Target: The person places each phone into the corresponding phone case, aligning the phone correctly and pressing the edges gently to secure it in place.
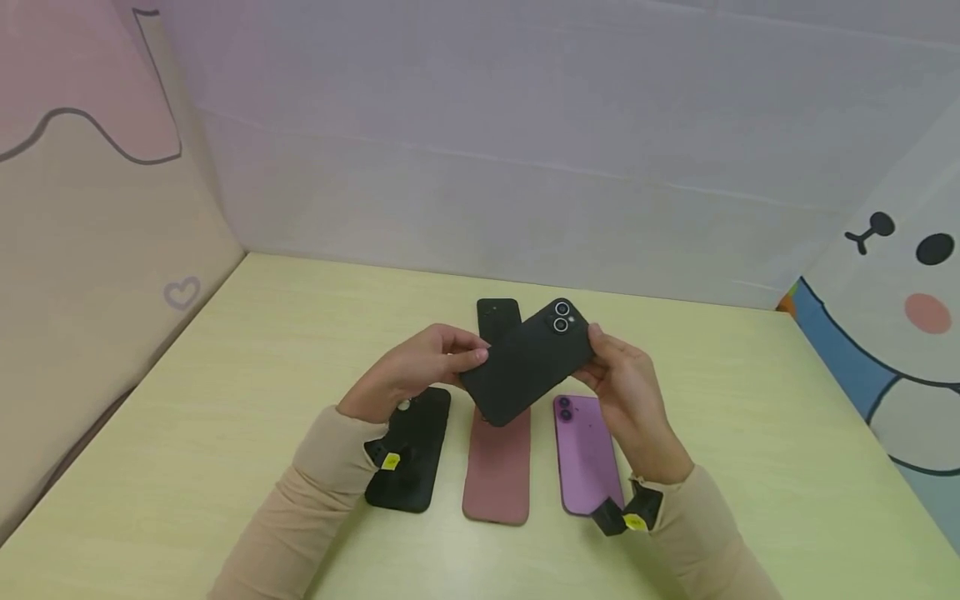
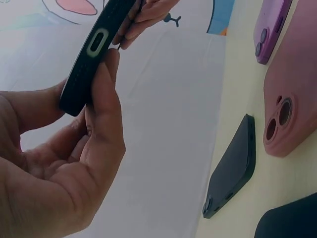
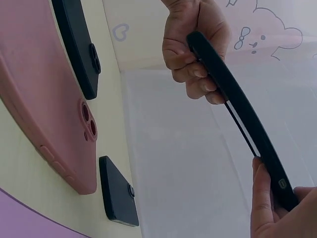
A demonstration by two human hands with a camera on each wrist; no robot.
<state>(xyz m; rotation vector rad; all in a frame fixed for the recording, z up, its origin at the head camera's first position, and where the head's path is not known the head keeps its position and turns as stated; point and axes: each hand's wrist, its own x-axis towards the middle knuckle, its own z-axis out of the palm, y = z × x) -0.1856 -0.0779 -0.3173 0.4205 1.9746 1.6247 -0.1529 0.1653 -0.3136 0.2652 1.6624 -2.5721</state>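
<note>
Both hands hold up a black phone in a dark case (image 1: 528, 362), tilted above the table, its two-lens camera side facing the head camera. My left hand (image 1: 423, 367) pinches its lower left end between thumb and fingers. At the camera end, my right hand (image 1: 630, 392) grips the right edge. The left wrist view shows the port slot in the cased phone's end (image 2: 98, 43). Seen edge-on in the right wrist view, the cased phone (image 3: 237, 111) has a thin dark strip (image 3: 241, 129) standing slightly apart from one face; what it is, I cannot tell.
On the pale table (image 1: 225, 375) lie a black phone (image 1: 412, 458) at left, a pink-cased phone (image 1: 498, 479) in the middle, a purple phone (image 1: 588, 454) at right, and a smaller dark phone (image 1: 498, 318) behind, partly covered. Pale walls (image 1: 525, 167) enclose the back and sides.
</note>
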